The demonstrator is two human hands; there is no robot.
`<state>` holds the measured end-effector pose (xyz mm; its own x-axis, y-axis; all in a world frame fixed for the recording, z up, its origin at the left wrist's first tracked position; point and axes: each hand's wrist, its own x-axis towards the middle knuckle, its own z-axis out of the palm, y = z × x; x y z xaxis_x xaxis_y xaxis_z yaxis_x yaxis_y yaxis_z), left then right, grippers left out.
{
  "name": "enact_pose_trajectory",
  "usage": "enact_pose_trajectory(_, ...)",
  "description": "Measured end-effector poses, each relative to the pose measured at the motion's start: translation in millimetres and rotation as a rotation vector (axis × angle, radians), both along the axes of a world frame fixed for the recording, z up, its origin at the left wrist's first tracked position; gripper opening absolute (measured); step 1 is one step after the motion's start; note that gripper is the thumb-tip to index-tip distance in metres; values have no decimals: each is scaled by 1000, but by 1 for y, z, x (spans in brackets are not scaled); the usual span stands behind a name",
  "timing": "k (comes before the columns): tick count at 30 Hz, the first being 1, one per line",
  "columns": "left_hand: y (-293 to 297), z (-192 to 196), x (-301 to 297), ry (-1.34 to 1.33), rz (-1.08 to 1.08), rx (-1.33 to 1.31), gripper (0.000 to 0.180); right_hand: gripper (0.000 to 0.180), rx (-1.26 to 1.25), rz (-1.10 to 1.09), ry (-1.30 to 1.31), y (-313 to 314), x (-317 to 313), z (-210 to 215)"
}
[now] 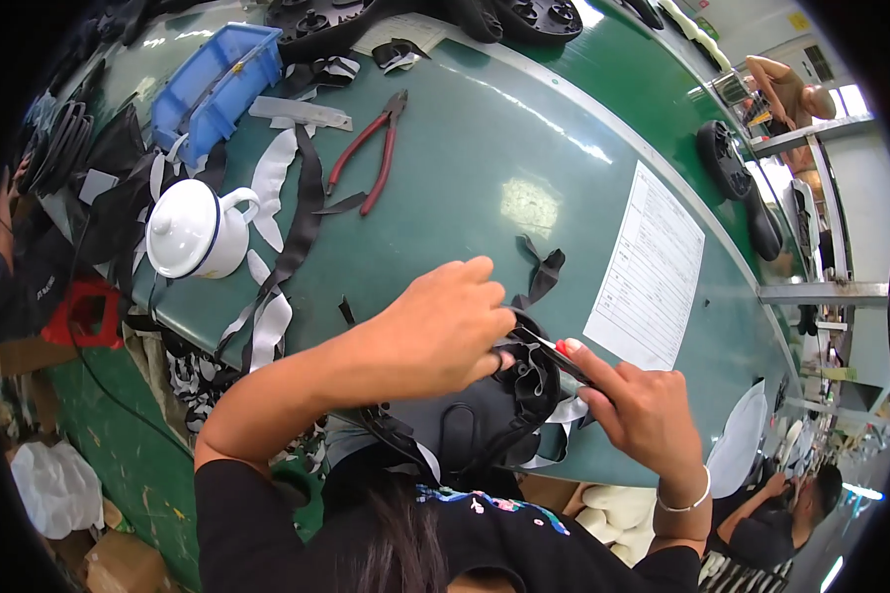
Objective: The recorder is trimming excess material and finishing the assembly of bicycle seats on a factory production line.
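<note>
My left hand (435, 331) is closed on the top of a bundle of black straps (529, 381) that rises from a dark grey padded piece (465, 425) at the near edge of the green table (485, 168). My right hand (633, 405) pinches a thin dark tool (554, 351) whose tip goes into the same straps beside my left fingers. A loose black strap piece (542, 272) lies on the table just beyond my hands. The underside of the padded piece is hidden by my arms.
Red-handled pliers (371, 158), a metal ruler (302, 112), a blue bin (218, 84), a white lidded mug (198, 232) and black and white strips (287, 217) lie at the left. A white printed sheet (648, 272) lies right of my hands. Other people work at the right.
</note>
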<state>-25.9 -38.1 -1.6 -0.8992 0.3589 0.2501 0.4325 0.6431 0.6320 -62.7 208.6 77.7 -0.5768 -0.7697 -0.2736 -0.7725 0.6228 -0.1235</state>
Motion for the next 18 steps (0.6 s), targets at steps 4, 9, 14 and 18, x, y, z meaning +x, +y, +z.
enact_pose_trajectory(4, -27, -1, -27, -595, 202, 781, 22, 54, 23, -95, 87, 15, 37, -8)
enact_pose_trajectory(9, -27, 27, -28, -200, 441, 1635, 15, 56, -84, -242, 57, 14, 73, -10)
enact_pose_trajectory(14, -22, 26, -4, -368, 153, 520, 15, 52, -89, -202, 123, 0, 43, -8)
enact_pose_trajectory(18, 10, 0, 4, -163, 152, 52, 20, 54, -101, -176, 189, 9, 55, -18)
